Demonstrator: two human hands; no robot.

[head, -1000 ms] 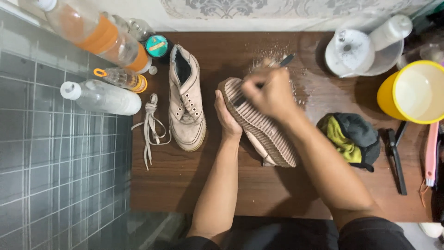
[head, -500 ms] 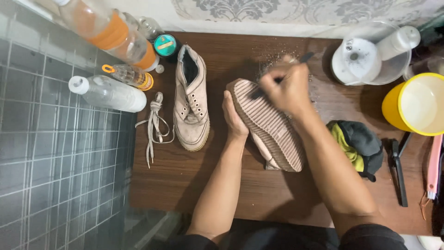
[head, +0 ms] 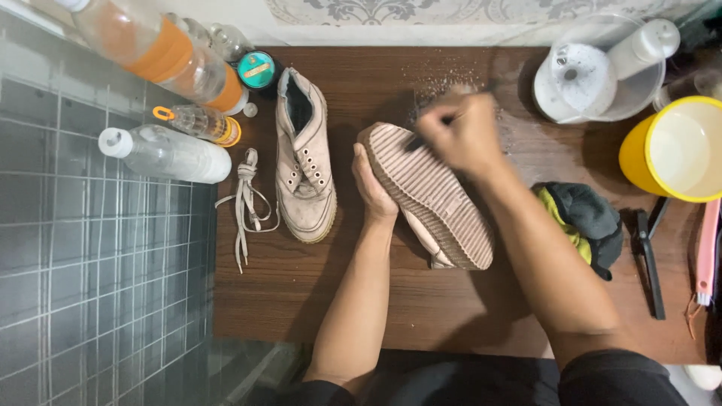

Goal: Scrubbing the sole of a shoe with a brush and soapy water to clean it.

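Currently scrubbing: left hand (head: 374,194) is gripping the upturned shoe (head: 429,197) by its edge, mid-table, sole up. Right hand (head: 460,135), blurred, is clenching a brush (head: 429,129) at the sole's far end. Next stroke likely needs firm bracing. Second shoe (head: 304,158) is sitting close left; wooden table (head: 451,316) is offering room nearside.

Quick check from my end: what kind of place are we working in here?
Probably a home wash area used for cleaning shoes. A low wooden table stands on a grey tiled floor, with bottles, a yellow tub and a cloth around the upturned shoe.
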